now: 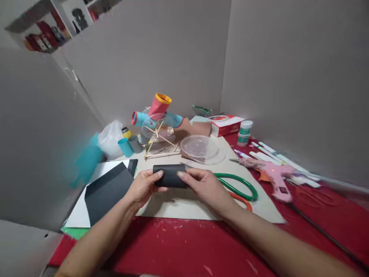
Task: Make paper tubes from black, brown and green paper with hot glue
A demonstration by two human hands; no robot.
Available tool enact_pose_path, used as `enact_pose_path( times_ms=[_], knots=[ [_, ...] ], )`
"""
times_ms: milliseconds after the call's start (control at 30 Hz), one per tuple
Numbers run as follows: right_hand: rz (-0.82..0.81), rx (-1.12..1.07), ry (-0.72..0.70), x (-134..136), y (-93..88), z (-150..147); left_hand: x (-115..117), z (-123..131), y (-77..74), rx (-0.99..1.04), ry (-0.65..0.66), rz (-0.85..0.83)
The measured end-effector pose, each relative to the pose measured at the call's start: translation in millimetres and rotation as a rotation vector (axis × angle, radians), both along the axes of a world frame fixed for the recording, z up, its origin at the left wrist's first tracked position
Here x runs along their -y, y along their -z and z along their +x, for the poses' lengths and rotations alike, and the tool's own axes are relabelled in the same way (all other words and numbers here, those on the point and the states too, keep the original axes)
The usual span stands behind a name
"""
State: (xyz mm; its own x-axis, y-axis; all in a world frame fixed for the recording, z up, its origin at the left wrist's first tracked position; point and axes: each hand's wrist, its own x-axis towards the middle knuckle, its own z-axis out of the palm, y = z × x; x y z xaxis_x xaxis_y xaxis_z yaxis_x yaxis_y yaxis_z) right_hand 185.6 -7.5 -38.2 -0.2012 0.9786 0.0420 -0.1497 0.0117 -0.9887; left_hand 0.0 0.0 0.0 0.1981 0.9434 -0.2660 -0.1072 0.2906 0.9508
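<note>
Between my two hands is a rolled piece of black paper [170, 176], held level over the pale board [178, 206]. My left hand [145, 186] grips its left end, thumb in front. At the other end my right hand [203, 184] pinches the roll between thumb and fingers. Just beyond my right wrist lie scissors with a green loop handle [252, 190] and an orange one [243, 201]; their blades are mostly hidden behind my hand. A flat sheet of black paper [108, 194] rests on white paper [77, 211] to the left.
Behind the hands stand a stick frame [161, 154], a red and blue tube model [158, 109], small blue [125, 147] and grey tubes [135, 144], and clear plastic lids [200, 148]. A pink glue gun [278, 179], markers [284, 159] and stacked tubs [245, 132] are right.
</note>
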Motion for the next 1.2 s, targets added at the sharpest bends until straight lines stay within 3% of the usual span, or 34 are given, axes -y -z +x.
enact_pose_path(
  times_ms=[267, 433, 533, 633, 933, 1200],
  knots=[
    [0.025, 0.035, 0.052, -1, 1.5, 5, -1, 1, 2.5, 0.042, 0.049, -0.035],
    [0.018, 0.035, 0.114, -4, 2.3, 9, -8, -2, 2.4, 0.061, 0.047, -0.003],
    [0.008, 0.034, 0.124, -6, 4.6, 10, -13, -2, 5.6, 0.052, 0.117, 0.055],
    [-0.005, 0.048, 0.125, -7, 6.2, 11, -17, 1, 12.0, 0.034, 0.171, 0.122],
    [-0.101, 0.081, 0.124, -6, 12.8, 7, -20, 6, 50.5, 0.13, 0.072, 0.094],
    [-0.147, 0.077, 0.176, -5, 22.2, 13, -20, 7, 54.7, 0.182, 0.038, 0.055]
  ],
)
